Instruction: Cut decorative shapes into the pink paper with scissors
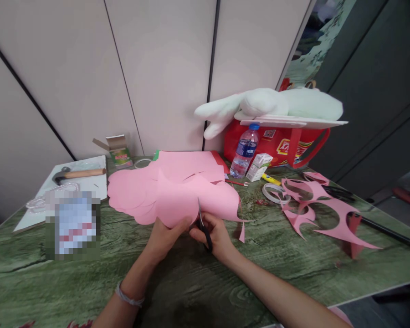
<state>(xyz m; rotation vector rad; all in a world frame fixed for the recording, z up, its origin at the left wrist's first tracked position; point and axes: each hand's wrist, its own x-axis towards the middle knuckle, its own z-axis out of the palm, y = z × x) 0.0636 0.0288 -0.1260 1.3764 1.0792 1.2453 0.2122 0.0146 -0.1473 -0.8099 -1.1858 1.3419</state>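
My left hand is closed on the near edge of a sheet of pink paper, thumb on top and the other fingers mostly hidden beneath it. In my right hand is a pair of scissors with dark handles, its blades pointing away from me at the paper. A curve is cut along the sheet by the blades, and the paper's right part bends upward in a roll. Several rounded pink cutouts overlap to the left. Behind the held sheet lies more flat pink paper.
Pink scraps, a tape roll and a yellow tube lie at right. Behind them stand a water bottle, a small white box and a red bag. A hammer rests on a white board at left.
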